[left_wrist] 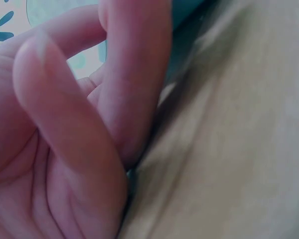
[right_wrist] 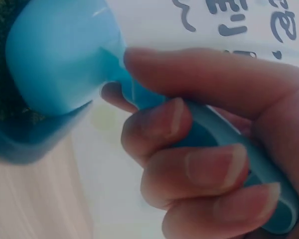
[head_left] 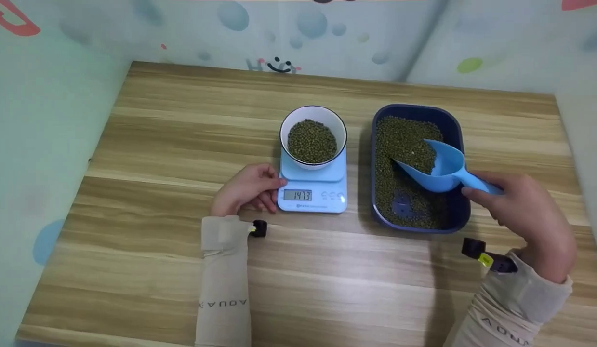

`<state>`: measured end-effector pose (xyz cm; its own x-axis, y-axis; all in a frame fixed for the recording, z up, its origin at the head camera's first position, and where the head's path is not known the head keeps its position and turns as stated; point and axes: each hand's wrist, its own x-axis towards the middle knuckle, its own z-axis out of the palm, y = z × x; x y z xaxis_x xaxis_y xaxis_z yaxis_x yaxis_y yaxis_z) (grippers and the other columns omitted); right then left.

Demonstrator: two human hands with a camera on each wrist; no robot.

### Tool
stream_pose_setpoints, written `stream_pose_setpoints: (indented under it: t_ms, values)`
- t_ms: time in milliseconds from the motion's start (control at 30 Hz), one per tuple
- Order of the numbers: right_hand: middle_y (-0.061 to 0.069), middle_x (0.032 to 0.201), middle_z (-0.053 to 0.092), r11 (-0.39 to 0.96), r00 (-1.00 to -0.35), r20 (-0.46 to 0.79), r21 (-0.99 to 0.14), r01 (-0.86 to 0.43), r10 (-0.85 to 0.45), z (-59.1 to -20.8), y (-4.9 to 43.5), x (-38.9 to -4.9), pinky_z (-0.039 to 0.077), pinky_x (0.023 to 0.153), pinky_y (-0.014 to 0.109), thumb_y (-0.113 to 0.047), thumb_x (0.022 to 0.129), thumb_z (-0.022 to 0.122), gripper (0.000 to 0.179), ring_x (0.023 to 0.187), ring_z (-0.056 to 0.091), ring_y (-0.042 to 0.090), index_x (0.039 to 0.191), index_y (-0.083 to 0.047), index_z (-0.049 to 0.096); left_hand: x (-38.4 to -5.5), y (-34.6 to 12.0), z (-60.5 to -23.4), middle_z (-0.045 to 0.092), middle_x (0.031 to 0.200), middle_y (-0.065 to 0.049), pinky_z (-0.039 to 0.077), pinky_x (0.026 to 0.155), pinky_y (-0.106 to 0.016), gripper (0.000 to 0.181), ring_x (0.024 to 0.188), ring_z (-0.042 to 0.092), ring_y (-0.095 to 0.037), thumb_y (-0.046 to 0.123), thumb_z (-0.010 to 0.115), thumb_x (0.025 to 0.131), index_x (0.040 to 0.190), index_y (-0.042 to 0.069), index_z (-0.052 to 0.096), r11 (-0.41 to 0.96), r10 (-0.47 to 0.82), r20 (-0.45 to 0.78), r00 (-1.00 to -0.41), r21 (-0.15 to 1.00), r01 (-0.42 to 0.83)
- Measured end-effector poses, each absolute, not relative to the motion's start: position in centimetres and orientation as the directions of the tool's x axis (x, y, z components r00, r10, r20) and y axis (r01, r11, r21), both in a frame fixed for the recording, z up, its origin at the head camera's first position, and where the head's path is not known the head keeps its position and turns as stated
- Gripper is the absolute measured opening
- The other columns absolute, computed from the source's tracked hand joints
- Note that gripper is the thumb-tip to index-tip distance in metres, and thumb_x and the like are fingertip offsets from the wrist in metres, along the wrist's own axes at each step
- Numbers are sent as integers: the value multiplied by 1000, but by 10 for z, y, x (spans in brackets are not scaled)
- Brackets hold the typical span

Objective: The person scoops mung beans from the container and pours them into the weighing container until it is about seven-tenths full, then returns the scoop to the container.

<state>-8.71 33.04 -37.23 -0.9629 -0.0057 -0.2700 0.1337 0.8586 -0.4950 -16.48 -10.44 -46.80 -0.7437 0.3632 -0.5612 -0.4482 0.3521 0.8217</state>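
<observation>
In the head view, a pale blue digital scale (head_left: 312, 205) carries a white dark-rimmed bowl (head_left: 338, 120) of small green beans (head_left: 311, 141). Its display reads 1473. The left hand (head_left: 250, 188) rests beside the scale, thumb touching its left edge, other fingers loosely bent near the tabletop. The right hand (head_left: 529, 207) grips the handle of a blue scoop (head_left: 450, 166), fingers wrapped round it in the right wrist view. The scoop, with beans in it, is over a dark blue tub (head_left: 418, 227) of green beans (head_left: 399, 130).
Everything stands on a wood-grain table (head_left: 182, 144). A patterned wall covering (head_left: 279, 29) rises behind the table, and another pale surface (head_left: 47, 120) stands at its left. The bowl and tub are side by side with a narrow gap.
</observation>
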Motion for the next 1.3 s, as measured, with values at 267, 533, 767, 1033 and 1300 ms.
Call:
stream_pose_setpoints:
  t_ms: [267,533,767,1033,1300]
  values:
    - [6,61,50,858,-977,-212,-499,121,14,-372,346,-71,34,39,27,-47,85,53,51,45,41,14,116,-6,59,-169,-95,-471,57,67,-14,45,39,-25,34,58,63,-32,32,65,82,92,4,51,367,392,-560,-730,823,-434]
    - [6,61,49,852,-984,-168,-507,133,53,-366,347,-73,32,39,28,-50,82,56,53,45,39,17,116,-10,59,-169,-102,-469,58,69,-15,45,39,-26,34,55,63,-29,32,65,82,90,2,52,347,385,-546,-744,833,-431]
    - [7,63,49,832,-989,-131,-540,130,70,-359,346,-75,32,38,28,-46,82,58,53,46,39,17,118,-7,58,-170,-103,-467,58,68,-15,44,38,-25,34,54,62,-28,31,65,81,89,2,51,329,382,-540,-750,838,-436]
    - [9,82,57,801,-996,-57,-591,93,73,-356,345,-75,35,44,27,-39,82,61,45,55,43,17,116,-11,59,-167,-105,-466,59,68,-14,45,39,-25,31,53,62,-25,29,64,82,89,2,51,335,377,-544,-750,835,-437]
    - [8,69,54,765,-994,-64,-635,107,86,-356,342,-72,38,41,27,-39,82,62,42,49,44,17,116,-14,59,-165,-106,-466,58,69,-15,45,40,-25,31,55,62,-27,29,64,82,91,2,51,334,373,-551,-746,830,-446]
